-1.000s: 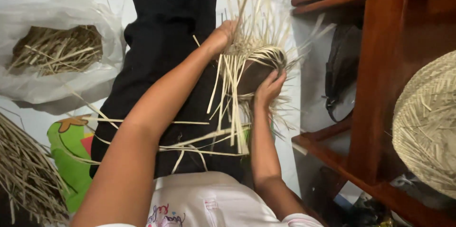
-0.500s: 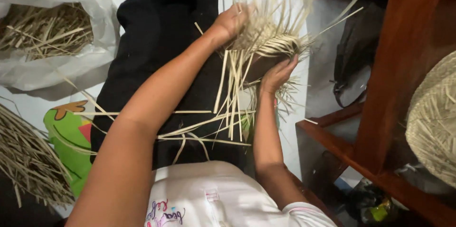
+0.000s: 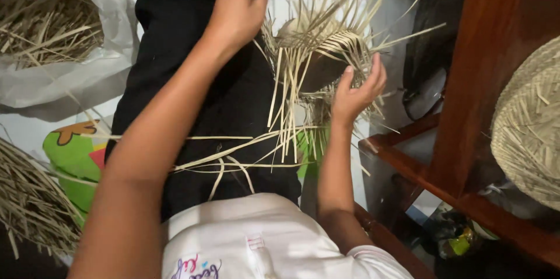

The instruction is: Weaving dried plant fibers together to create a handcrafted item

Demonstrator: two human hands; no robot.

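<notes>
A half-woven straw piece (image 3: 326, 45) sits over a dark rounded form on my lap, with many loose pale strands sticking up and hanging down. My left hand (image 3: 239, 7) is raised at its upper left, fingers pinched on strands near the top edge. My right hand (image 3: 356, 89) cups the woven rim from the lower right, fingertips touching the straw. Black trousers (image 3: 192, 80) lie under the work. Long loose strands (image 3: 233, 150) trail across my legs.
A white plastic bag (image 3: 76, 80) with straw bundles lies at the upper left. More dry straw (image 3: 29, 203) is heaped at the lower left beside a green cushion (image 3: 73, 159). A reddish wooden shelf frame (image 3: 466, 104) stands to the right, with a finished woven straw hat (image 3: 531, 121).
The view has closed in on the work. My left hand has lifted higher along the strands; my right hand stays against the woven rim.
</notes>
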